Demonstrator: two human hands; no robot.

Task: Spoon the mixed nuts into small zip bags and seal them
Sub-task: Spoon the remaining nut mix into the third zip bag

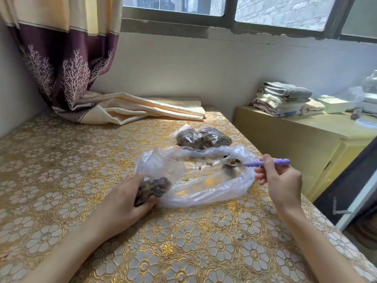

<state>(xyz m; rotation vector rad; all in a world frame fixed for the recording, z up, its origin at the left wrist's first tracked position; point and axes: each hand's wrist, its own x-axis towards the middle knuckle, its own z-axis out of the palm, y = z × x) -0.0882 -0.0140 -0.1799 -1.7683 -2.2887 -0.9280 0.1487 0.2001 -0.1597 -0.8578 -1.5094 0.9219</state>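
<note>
A large, nearly flat clear plastic bag (204, 180) lies on the table with a few loose nuts (206, 163) scattered in it. My right hand (279, 180) pinches the purple beaded handle of a metal spoon (267, 163); its bowl holds a few nuts over the big bag's far right part. My left hand (124, 199) grips a small zip bag (153, 187) partly filled with dark mixed nuts, its open mouth standing up at the big bag's left edge. Two filled zip bags (202, 137) lie behind the big bag.
The table wears a gold floral cloth (61, 180). A curtain's loose end (132, 109) lies across the table's back. To the right stands a lower yellow cabinet (295, 139) with folded towels (285, 99), a box and a glass jar. The table's right edge drops to the floor.
</note>
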